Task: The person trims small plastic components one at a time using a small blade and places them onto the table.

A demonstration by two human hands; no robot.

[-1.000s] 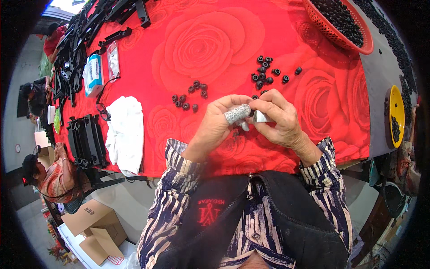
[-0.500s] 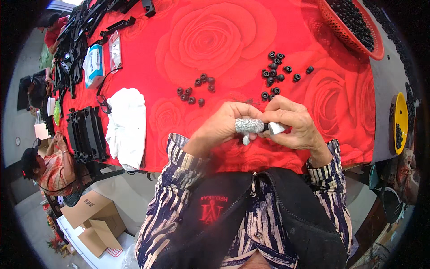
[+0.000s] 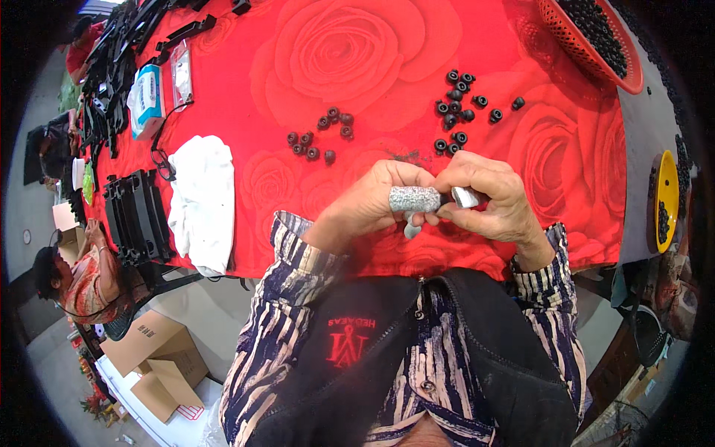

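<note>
My left hand (image 3: 376,200) and my right hand (image 3: 495,197) meet over the near part of the red tablecloth. A grey knitted sleeve (image 3: 414,198) covers one finger of the left, and a whitish finger cover (image 3: 411,229) hangs below it. White wrapping (image 3: 466,197) shows on a finger of the right. Between the closed fingertips sits a small black part (image 3: 445,199), mostly hidden by the fingers of both hands. Beyond the hands lie two loose groups of small black round parts, one at the left (image 3: 313,153) and one at the right (image 3: 456,113).
A red basket (image 3: 634,71) of black parts stands far right, with a yellow dish (image 3: 672,190) nearer. White cloth (image 3: 201,201), a tissue box (image 3: 147,100) and black strips (image 3: 138,216) lie left. Another person (image 3: 89,276) sits beyond the table's left side, near a cardboard box (image 3: 153,343).
The view has shifted slightly. My right hand has turned a little, so its white wrapping faces differently. Both hands stay together around the small black part.
</note>
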